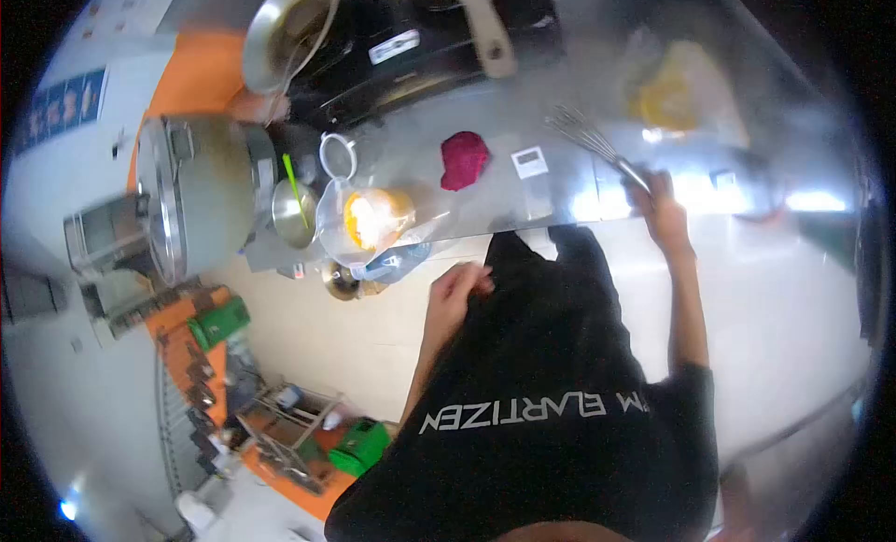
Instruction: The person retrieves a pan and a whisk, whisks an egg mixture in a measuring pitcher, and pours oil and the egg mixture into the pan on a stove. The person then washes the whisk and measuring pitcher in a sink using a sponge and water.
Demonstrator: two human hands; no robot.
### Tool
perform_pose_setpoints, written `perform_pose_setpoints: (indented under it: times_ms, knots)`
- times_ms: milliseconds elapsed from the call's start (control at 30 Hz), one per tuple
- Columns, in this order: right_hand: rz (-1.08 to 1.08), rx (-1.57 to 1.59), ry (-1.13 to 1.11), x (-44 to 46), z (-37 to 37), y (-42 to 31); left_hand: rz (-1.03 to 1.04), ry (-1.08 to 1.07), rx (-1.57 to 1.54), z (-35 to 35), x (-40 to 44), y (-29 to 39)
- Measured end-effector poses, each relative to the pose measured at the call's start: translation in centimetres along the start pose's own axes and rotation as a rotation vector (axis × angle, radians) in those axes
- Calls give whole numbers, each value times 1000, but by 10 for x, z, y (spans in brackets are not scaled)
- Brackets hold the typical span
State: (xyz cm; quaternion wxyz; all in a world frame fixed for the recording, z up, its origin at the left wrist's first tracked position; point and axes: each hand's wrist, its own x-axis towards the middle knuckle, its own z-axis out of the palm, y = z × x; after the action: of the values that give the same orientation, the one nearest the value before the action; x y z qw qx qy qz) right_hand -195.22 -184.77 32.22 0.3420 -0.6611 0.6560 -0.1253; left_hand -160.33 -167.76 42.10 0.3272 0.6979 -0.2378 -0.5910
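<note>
My right hand (663,213) is closed around the handle of a wire whisk (595,139), whose wires point away to the upper left over the steel counter. My left hand (455,295) hangs in front of the black shirt, its fingers curled in; anything inside them is hidden. Beyond it, at the counter's edge, stands a clear bowl (333,226) with orange and white contents (378,220). A dark pink cloth-like item (464,160) lies on the counter, left of a small white device (529,162) that looks like a scale.
A metal bowl (295,215) with a green-handled utensil (295,180) and a white-rimmed strainer (338,155) stand left. Behind are a black cooktop (420,80), a pan with a beige handle (487,38) and a metal pan (271,38). A yellowish blurred item (677,89) is at right.
</note>
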Motion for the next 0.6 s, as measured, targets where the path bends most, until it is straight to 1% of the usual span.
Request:
perform_pose_setpoints:
  times_ms: [33,67,100,133,167,200,233,267,300,333,367,400,433,500,533,567,600]
  knots:
    - [-54,-85,-11,-10,-10,-1,-46,182,-64,-18,-11,-23]
    - [-104,-169,-21,-23,-19,-2,175,478,-69,-35,-13,-58]
    - [-176,-144,-14,-37,-36,-25,387,779,-67,-49,-14,-84]
    - [-249,-119,-8,-52,-59,-54,463,999,-78,-64,-10,-84]
    - [-242,-94,-75,-65,-75,-75,536,1225,-87,-82,3,-81]
    - [-203,-94,-170,-76,-90,-98,566,1206,-47,-105,21,-93]
    - [-256,-7,-161,-89,-95,-110,591,1194,-4,-130,38,-105]
    - [-135,-58,-280,-96,-106,-120,543,1030,-53,-145,47,-105]
    - [-163,244,-196,-113,-102,-105,506,883,-103,-157,56,-101]
    - [-172,156,-369,-112,-114,-123,510,903,-129,-161,65,-95]
    - [-222,204,-370,-118,-109,-144,437,943,-259,-161,63,-78]
    - [-271,252,-374,-123,-105,-164,492,894,-324,-167,73,-86]
    - [-321,299,-379,-128,-101,-184,382,856,-381,-170,74,-84]
    - [-334,179,-404,-112,-103,-170,403,854,-535,-152,83,-100]
    - [-422,126,-392,-106,-98,-189,414,854,-612,-143,88,-108]
    - [-507,79,-377,-106,-93,-215,345,768,-877,-134,93,-106]
    - [-713,25,-314,-93,-88,-222,530,1029,-633,-122,126,-123]
